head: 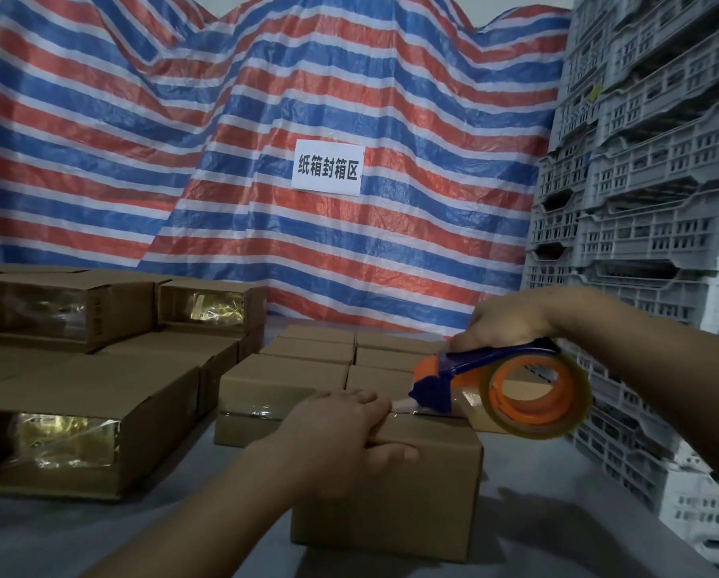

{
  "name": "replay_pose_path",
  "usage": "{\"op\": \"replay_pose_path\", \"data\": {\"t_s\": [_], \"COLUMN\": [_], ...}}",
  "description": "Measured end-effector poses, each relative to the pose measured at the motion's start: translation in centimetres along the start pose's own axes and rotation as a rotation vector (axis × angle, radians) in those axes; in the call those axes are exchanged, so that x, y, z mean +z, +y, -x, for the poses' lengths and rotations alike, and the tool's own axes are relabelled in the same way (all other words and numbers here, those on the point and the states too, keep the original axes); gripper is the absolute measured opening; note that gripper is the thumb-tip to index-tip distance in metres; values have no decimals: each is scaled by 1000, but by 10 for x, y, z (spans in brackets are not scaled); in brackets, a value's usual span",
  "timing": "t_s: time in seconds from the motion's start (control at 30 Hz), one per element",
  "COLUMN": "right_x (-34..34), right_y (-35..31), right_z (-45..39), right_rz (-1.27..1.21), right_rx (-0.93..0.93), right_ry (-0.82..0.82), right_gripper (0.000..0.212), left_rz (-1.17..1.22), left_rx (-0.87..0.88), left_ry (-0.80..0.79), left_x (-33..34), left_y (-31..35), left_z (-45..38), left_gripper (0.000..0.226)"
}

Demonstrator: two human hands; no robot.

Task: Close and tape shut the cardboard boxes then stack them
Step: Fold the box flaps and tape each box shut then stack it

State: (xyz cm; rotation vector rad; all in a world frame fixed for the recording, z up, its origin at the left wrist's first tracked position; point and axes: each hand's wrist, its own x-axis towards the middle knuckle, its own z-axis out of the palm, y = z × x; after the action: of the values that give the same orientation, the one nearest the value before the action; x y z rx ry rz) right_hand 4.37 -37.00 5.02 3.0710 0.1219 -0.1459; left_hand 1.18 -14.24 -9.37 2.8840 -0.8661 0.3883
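Nearest the camera, a small cardboard box (391, 490) stands on the grey table (99, 531), its flaps folded shut. On its near left top edge the left hand (336, 435) presses down: the fingers lie fairly straight across the top, and the thumb runs along the front face just under the edge. A short strip of clear tape (403, 406) stretches from the fingertips to the mouth of the tape dispenser (495, 385).

That dispenser, blue-framed with an orange hub and a roll of clear tape, hangs just above the box's top on the right side. The right hand (512, 323) grips its handle from above, fingers curled round it, the wrist coming in from the right.

Behind the near box, toward the far side of the table, sits a cluster of closed small boxes (307, 360) set close together in rows; the closest of them shows shiny tape over its front edge. To the left lie larger flat boxes (86, 410) with glossy tape across their ends, some stacked two high near the far left.

A red, white and blue striped tarp (266, 118) hangs as a backdrop, with a white paper sign (328, 167) of printed black characters fixed to it. At the right, grey plastic crates (649, 168) are stacked in a tall column.
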Motion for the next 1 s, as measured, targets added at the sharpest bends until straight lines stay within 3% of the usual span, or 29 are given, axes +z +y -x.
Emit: {"op": "replay_pose_path", "data": {"t_s": [0.2,0.4,0.57,0.8,0.93,1.0], "right_x": [-15,12,11,10,20,24], "right_y": [36,37,36,37,46,52], "right_z": [20,12,13,14,11,11], "right_rz": [-42,-2,12,43,9,-18], "right_rx": [-1,-7,28,57,27,-4], "right_ry": [-33,-60,-23,-20,-20,-16], "right_gripper": [66,62,58,54,64,59], "left_rz": [5,28,150,179,-23,-42], "left_rx": [7,8,-51,103,107,105], "left_ry": [39,76,-2,-35,-29,-17], "left_x": [3,5,-9,-16,6,9], "left_y": [0,1,5,56,65,62], "left_z": [1,-1,-9,-31,-30,-31], "left_gripper": [71,68,47,68,80,82]}}
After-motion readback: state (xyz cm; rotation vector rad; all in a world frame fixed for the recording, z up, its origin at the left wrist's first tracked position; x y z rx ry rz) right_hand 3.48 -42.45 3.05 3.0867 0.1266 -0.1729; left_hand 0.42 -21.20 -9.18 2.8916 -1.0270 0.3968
